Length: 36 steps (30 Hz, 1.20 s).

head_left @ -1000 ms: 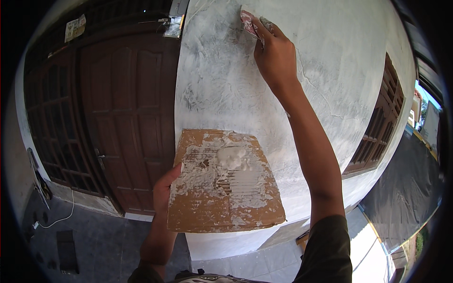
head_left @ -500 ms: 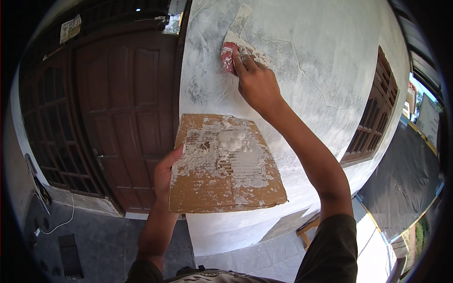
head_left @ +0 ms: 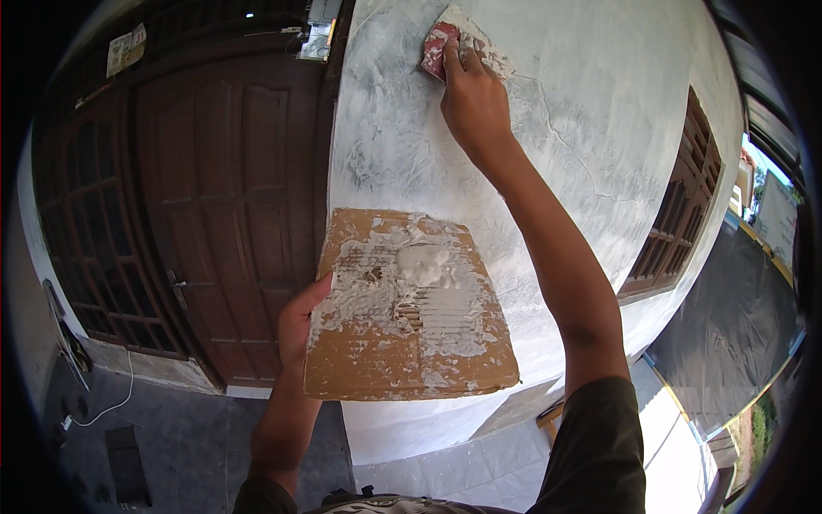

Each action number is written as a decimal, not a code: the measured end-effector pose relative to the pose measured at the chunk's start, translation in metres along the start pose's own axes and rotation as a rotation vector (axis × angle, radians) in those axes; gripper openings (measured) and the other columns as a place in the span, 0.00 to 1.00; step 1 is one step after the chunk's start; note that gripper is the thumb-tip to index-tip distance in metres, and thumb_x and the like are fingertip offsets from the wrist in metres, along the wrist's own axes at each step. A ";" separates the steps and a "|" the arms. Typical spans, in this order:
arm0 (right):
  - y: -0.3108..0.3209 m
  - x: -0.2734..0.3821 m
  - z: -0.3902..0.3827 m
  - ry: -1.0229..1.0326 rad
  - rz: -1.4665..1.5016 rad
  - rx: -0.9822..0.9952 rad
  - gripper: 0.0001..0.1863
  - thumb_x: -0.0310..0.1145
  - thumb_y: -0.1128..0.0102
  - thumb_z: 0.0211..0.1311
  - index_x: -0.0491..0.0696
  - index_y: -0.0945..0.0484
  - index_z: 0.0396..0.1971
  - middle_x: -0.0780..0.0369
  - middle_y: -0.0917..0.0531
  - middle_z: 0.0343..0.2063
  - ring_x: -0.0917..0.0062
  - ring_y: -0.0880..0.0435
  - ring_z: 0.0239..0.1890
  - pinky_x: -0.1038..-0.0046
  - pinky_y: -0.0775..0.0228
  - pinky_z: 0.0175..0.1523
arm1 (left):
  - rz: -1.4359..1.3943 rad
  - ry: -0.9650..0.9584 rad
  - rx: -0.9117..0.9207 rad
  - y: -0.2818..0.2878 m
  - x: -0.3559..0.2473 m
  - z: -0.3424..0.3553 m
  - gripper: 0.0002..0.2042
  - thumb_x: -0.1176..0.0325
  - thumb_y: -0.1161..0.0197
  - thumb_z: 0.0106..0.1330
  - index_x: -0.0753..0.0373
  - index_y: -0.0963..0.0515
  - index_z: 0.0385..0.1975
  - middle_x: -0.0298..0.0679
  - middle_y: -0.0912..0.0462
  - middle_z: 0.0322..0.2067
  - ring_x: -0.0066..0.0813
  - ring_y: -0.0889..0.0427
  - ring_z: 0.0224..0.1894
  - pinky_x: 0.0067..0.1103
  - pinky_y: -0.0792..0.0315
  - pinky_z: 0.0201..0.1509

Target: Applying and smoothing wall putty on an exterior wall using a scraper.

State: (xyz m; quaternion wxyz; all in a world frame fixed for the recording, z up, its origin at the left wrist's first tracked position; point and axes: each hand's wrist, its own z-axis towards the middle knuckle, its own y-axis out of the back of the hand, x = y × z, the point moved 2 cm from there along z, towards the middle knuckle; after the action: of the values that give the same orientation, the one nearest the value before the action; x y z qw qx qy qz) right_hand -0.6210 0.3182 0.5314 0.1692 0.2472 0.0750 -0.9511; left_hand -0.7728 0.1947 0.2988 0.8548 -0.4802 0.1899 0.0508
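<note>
My right hand (head_left: 473, 101) reaches up and presses a small red scraper (head_left: 442, 43), smeared with white putty, flat against the white plastered wall (head_left: 591, 111). My left hand (head_left: 297, 321) grips the left edge of a brown cardboard board (head_left: 377, 368) held level in front of the wall. A lump of white putty (head_left: 424, 264) and dried smears lie on top of the board. The wall around the scraper shows grey and white streaks.
A dark brown wooden double door (head_left: 214, 197) stands left of the wall, with a handle (head_left: 178, 287). A brown window frame (head_left: 676, 214) is at the right. A white cable (head_left: 111, 403) runs over the grey floor at the lower left. A black sheet (head_left: 728, 334) lies at the right.
My right hand moved the scraper down the wall and then back up to the top. The board in my left hand stayed nearly still.
</note>
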 end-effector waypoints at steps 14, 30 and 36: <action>0.041 0.026 -0.067 0.051 0.201 0.081 0.29 0.17 0.48 0.40 0.38 0.32 0.50 0.46 0.25 0.39 0.59 0.21 0.35 0.67 0.27 0.41 | -0.081 0.053 0.060 -0.009 0.008 -0.005 0.19 0.63 0.56 0.67 0.69 0.34 0.53 0.47 0.25 0.48 0.38 0.24 0.48 0.33 0.31 0.53; -0.034 -0.020 0.041 -0.043 0.172 -0.059 0.23 0.18 0.48 0.38 0.41 0.26 0.42 0.50 0.23 0.28 0.56 0.22 0.27 0.62 0.27 0.33 | 0.012 -0.023 -0.149 0.000 -0.002 0.025 0.20 0.63 0.55 0.66 0.71 0.34 0.53 0.48 0.25 0.48 0.37 0.23 0.47 0.31 0.30 0.53; -0.048 -0.023 0.049 0.079 0.128 -0.065 0.07 0.20 0.47 0.40 0.37 0.25 0.24 0.50 0.22 0.24 0.61 0.20 0.23 0.66 0.26 0.29 | -0.030 0.009 -0.086 -0.006 -0.004 0.036 0.20 0.64 0.54 0.65 0.71 0.35 0.53 0.49 0.26 0.49 0.40 0.24 0.49 0.32 0.31 0.55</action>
State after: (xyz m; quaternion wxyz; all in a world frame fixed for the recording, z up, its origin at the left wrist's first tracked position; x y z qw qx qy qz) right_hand -0.6412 0.3583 0.5875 0.2343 0.2831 0.0964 -0.9250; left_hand -0.7650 0.2221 0.3220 0.8333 -0.5195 0.1841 0.0440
